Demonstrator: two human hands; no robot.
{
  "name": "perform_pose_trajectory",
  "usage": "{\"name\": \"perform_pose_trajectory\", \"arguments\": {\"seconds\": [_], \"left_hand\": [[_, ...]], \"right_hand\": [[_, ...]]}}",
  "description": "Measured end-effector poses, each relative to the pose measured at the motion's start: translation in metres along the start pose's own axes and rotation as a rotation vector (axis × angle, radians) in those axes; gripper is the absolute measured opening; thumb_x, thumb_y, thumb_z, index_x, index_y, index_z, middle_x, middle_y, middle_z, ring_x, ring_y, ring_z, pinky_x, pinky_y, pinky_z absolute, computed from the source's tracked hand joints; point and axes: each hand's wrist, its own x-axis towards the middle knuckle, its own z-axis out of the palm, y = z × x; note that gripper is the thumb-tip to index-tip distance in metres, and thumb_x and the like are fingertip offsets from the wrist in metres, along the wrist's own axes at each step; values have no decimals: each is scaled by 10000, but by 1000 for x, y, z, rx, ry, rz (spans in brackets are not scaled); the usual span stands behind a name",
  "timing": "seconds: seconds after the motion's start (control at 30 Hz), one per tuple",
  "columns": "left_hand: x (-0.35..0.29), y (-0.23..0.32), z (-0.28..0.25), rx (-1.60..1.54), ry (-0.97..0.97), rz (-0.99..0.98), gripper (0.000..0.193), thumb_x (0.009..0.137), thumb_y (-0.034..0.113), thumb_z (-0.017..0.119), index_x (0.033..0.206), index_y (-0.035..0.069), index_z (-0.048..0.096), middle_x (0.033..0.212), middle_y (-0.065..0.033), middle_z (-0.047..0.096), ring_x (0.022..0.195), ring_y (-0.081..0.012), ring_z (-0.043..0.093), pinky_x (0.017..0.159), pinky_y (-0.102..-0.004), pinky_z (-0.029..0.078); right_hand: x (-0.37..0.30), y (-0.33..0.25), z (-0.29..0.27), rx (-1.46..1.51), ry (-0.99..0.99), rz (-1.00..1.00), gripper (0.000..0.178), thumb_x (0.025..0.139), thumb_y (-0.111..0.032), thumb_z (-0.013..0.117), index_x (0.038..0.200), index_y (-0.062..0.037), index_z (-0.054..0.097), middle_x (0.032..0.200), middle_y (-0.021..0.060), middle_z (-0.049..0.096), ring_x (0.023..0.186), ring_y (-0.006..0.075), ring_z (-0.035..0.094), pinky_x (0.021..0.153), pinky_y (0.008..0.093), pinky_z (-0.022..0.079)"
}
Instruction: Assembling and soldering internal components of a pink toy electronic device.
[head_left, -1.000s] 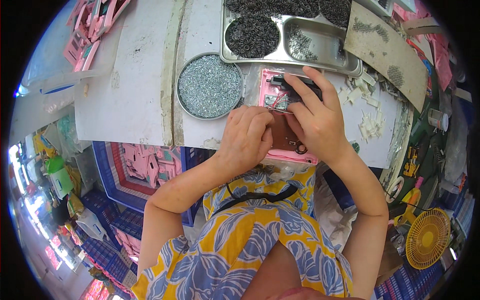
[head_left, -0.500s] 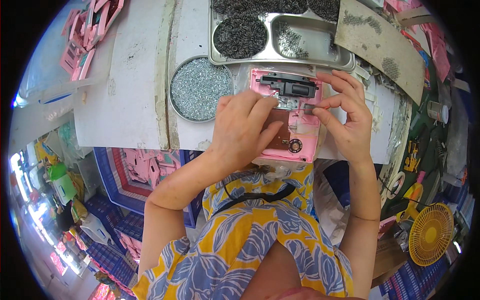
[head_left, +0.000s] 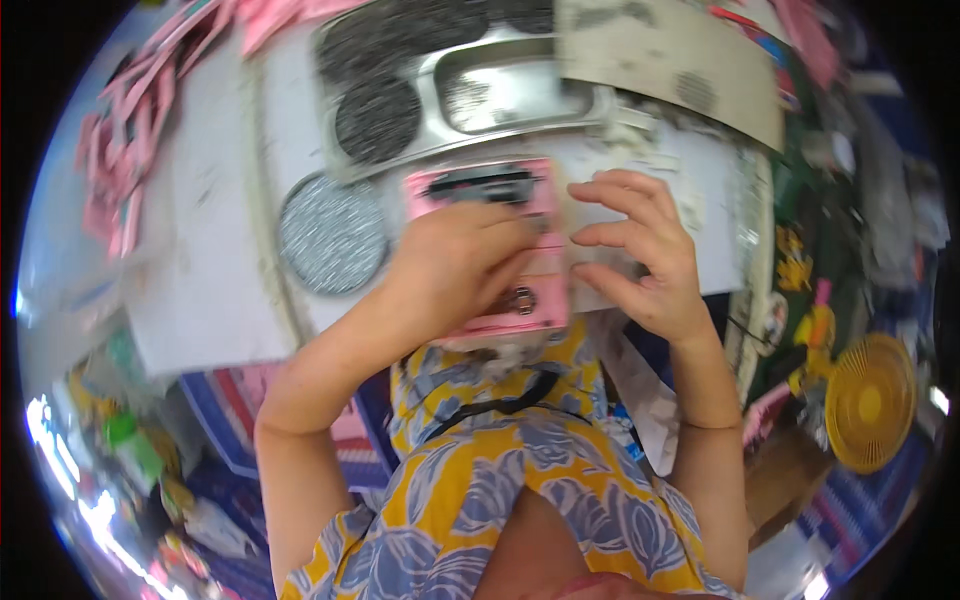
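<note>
A pink plastic casing [head_left: 545, 285] lies at the table's near edge, with a long black part [head_left: 480, 186] across its far end and a small round black part [head_left: 523, 300] near its front. My left hand [head_left: 445, 255] rests over the middle of the casing. Its fingers are curled together there, and their tips and anything between them are blurred or hidden. Just right of the casing, my right hand [head_left: 645, 250] hovers with fingers spread and nothing in them.
A round dish [head_left: 335, 235] of small silver metal pieces sits left of the casing. Behind is a metal tray [head_left: 430, 140] holding dark springs [head_left: 375, 120], partly under a board [head_left: 670, 65]. Pink parts [head_left: 140, 130] lie far left, a blue crate [head_left: 215, 425] below, a yellow fan [head_left: 870, 400] at right.
The view has swung, so the table appears shifted left and is smeared. My right hand has let go of a thin wire at the casing and drawn off with its fingers opened.
</note>
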Motion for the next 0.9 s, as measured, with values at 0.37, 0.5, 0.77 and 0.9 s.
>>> {"name": "perform_pose_trajectory", "arguments": {"seconds": [0.37,0.5,0.77,0.9], "left_hand": [[3,8,-11,-374,-66,-447,98,946,58,701,983,-32,712,842,-44,729,735,-79,673,655,-231,542],[11,6,-20,-422,-125,-475,117,944,81,710,1006,-19,718,818,-22,708,722,-62,645,659,-223,529],[-1,9,-21,-403,-50,-430,117,947,80,700,1014,-16,705,812,-15,692,723,-42,609,648,-229,502],[2,11,-18,-416,-53,-384,115,947,66,697,1019,-24,693,854,-22,693,760,-43,622,676,-224,511]], "right_hand": [[-170,141,-214,816,1297,640,153,952,-164,724,970,-32,649,857,81,668,631,138,578,454,222,403],[-207,199,-292,699,1282,690,231,936,-219,762,901,-46,613,750,52,590,566,118,487,418,242,336],[-216,110,-264,532,1529,396,156,980,-209,584,1026,-62,562,769,68,499,605,176,433,566,292,420],[-143,34,-151,608,1187,305,497,1020,-261,580,1447,-41,452,1078,218,667,921,268,657,739,308,535]]}}
